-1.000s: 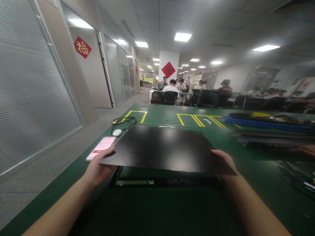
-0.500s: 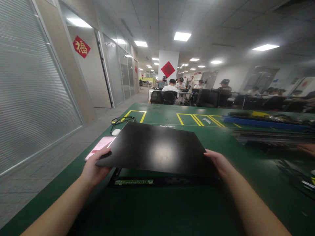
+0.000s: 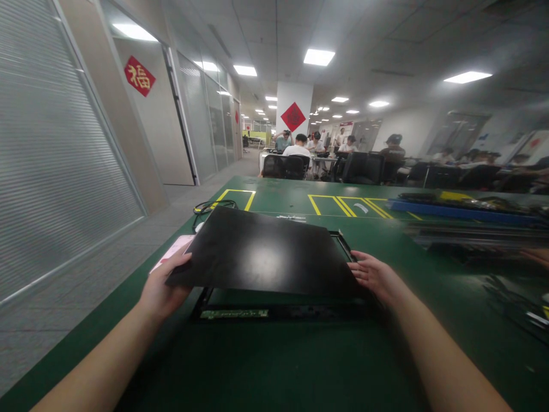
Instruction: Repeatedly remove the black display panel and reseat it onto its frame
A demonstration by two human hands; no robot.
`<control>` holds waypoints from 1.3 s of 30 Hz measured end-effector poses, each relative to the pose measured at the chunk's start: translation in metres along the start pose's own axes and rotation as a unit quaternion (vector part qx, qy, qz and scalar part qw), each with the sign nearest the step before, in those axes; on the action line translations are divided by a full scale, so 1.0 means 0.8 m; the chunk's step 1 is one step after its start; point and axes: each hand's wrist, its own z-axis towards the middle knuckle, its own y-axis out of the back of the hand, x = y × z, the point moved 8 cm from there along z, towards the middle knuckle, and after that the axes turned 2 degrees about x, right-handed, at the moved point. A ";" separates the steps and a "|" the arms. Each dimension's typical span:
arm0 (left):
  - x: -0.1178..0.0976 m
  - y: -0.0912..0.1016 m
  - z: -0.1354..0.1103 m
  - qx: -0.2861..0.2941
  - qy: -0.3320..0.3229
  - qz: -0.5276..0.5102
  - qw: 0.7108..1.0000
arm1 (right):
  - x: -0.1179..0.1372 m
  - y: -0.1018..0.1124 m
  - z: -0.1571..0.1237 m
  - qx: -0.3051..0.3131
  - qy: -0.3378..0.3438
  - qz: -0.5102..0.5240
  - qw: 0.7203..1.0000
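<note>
A flat, glossy black screen panel (image 3: pixel 261 252) is held tilted over a black rectangular frame (image 3: pixel 300 313) on the green table. My left hand (image 3: pixel 165 286) is closed around the panel's left edge, thumb on top and fingers underneath. At the right edge, my right hand (image 3: pixel 377 274) holds the panel with its fingertips, the fingers slightly apart. A green circuit board strip (image 3: pixel 234 313) shows along the frame's near side. Most of the frame is hidden under the panel; its far right corner shows beyond the edge.
A phone with a pink screen (image 3: pixel 171 252) lies left of the panel, near a coiled black cable (image 3: pixel 214 207). On the right are a blue tray (image 3: pixel 463 210) of parts, dark bars (image 3: pixel 472 236), and cables (image 3: pixel 514 309). Another person's hand (image 3: pixel 536 254) shows at the right edge.
The panel has shifted left, uncovering the frame's far right corner. My right hand's fingers have spread a little along the panel's edge. My left hand keeps its hold.
</note>
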 end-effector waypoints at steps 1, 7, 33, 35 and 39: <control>0.001 0.002 0.001 -0.001 -0.001 0.004 1.000 | 0.001 0.001 0.000 -0.008 0.003 -0.004 1.000; 0.006 -0.003 0.003 0.042 -0.008 0.042 0.998 | 0.010 0.015 0.002 -0.083 0.038 -0.070 0.993; 0.032 -0.015 0.000 0.080 0.020 0.087 0.993 | 0.015 0.045 0.012 -0.177 0.102 -0.213 0.955; 0.032 -0.014 0.000 0.077 0.023 0.086 0.993 | 0.016 0.045 0.012 -0.179 0.105 -0.217 0.954; 0.034 -0.014 -0.001 0.072 0.031 0.087 0.993 | 0.019 0.047 0.009 -0.187 0.106 -0.234 0.948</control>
